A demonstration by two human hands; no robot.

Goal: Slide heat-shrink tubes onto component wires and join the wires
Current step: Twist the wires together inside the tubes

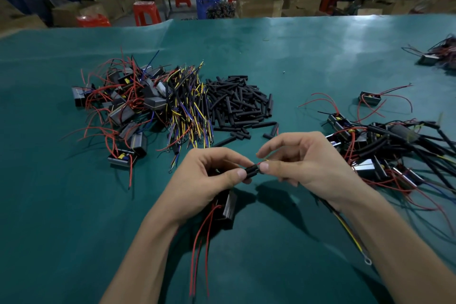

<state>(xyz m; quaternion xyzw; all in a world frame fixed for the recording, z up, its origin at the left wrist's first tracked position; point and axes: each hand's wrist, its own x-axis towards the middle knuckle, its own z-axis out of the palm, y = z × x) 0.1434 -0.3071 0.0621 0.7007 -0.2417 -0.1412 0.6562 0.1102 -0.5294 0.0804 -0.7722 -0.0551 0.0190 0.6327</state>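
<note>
Above the counter (283,52), left hand (209,175) pinches the heat-shrink tube (252,171) steady while right hand (303,163) fingers pinch the wire ends (262,162) at its mouth, probably feeding them in.

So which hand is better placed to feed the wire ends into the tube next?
Probably the right hand: it pinches the wire ends at the mouth of the black tube, which the left hand grips.

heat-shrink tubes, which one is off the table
The heat-shrink tube pinched between left hand and right hand; all others lie on the mat.
</note>
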